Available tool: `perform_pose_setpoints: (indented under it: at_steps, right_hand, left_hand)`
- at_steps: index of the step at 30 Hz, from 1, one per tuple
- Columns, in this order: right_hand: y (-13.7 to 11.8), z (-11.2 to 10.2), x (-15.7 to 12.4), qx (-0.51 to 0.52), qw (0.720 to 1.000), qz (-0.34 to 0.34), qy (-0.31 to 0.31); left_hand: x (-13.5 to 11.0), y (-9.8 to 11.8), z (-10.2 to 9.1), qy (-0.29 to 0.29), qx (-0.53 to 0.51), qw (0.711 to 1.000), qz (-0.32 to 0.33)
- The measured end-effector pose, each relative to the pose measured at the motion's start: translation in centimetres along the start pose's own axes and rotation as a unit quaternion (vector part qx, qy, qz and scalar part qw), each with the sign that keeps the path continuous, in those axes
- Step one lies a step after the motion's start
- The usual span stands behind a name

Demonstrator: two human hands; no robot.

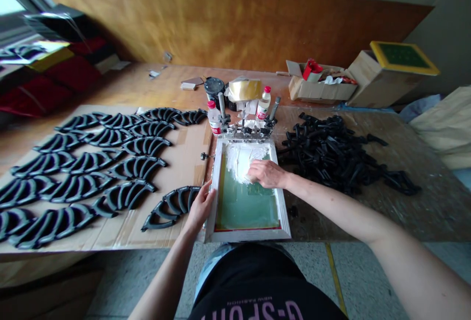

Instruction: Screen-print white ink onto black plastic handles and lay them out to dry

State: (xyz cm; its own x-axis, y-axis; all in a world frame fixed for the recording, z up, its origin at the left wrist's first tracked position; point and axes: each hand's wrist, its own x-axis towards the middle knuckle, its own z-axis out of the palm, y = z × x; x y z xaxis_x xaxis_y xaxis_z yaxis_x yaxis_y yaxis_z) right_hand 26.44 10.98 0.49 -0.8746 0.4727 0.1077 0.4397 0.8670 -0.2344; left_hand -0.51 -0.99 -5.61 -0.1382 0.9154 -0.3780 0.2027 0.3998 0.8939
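In front of me lies a screen printing frame (285,222) with a pale metal rim and green mesh. White ink (241,163) is smeared thickly over the far part of the mesh. My right hand (265,173) is closed in a pinch at the near edge of the ink; whatever it holds is hidden beneath the fingers. Against the left side of the rim, my left hand (202,204) grips the frame. Just beyond that hand sits a single curved, ribbed black part (172,206). A metal hinge clamp (246,133) bears the frame's far end.
Rows of black ribbed parts (88,177) cover cardboard on the left. A heap of black pieces (327,153) lies on the right. Behind the clamp stand two red-capped bottles (263,104) (214,119), a dark tub (214,88) and a tape roll (245,89). Boxes (320,89) stand at back right.
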Motion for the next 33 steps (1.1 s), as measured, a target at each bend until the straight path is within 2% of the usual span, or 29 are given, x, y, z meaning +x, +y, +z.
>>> perform_pose_setpoints:
  at_steps: [2,5,8,10,14,17,19,22,24,26,28,30,33]
  right_hand:
    - [0.2,-0.2,0.0,0.012,1.000,0.008,0.009]
    - [0.0,1.0,0.2,-0.013,0.996,0.055,0.075]
    - [-0.7,2.6,-0.6,-0.022,0.993,0.039,0.107]
    - [-0.7,2.6,-0.9,0.005,0.993,0.037,0.110]
    - [1.5,-0.2,1.6,0.047,0.975,0.152,0.154]
    - [4.1,-3.1,3.7,0.019,0.951,0.254,0.174]
    - [5.9,-4.8,3.4,-0.001,0.933,0.297,0.202]
    - [8.3,-5.9,0.2,0.011,0.891,0.362,0.272]
    - [9.3,-5.1,-2.6,0.036,0.860,0.421,0.287]
    - [9.0,-2.9,-4.6,0.070,0.851,0.454,0.254]
    - [7.5,0.0,-5.4,0.107,0.875,0.428,0.201]
    - [5.3,2.8,-5.2,0.128,0.919,0.336,0.160]
    - [2.9,5.0,-4.2,0.111,0.960,0.226,0.120]
  left_hand:
    - [-0.3,0.5,0.1,0.008,-0.008,1.000,0.000]
    - [-0.8,1.4,0.2,0.016,-0.021,1.000,-0.015]
    - [-1.2,1.9,0.3,0.018,-0.024,0.999,-0.030]
    - [-1.4,2.2,0.2,0.019,-0.022,0.999,-0.032]
    - [-2.1,3.6,-0.3,0.023,-0.009,0.999,-0.030]
    - [-3.0,6.3,-1.4,0.037,-0.001,0.999,-0.004]
    - [-3.3,8.5,-2.1,0.041,-0.003,0.999,0.002]
    - [-2.8,11.8,-2.2,0.048,-0.055,0.997,0.037]
    - [-1.9,14.1,-1.6,0.073,-0.120,0.983,0.118]
    - [-0.8,16.2,-0.8,0.095,-0.170,0.964,0.179]
    - [0.2,17.8,0.0,0.110,-0.193,0.957,0.188]
    - [0.8,18.1,0.7,0.141,-0.207,0.951,0.180]
    - [0.2,15.9,2.1,0.180,-0.212,0.946,0.164]
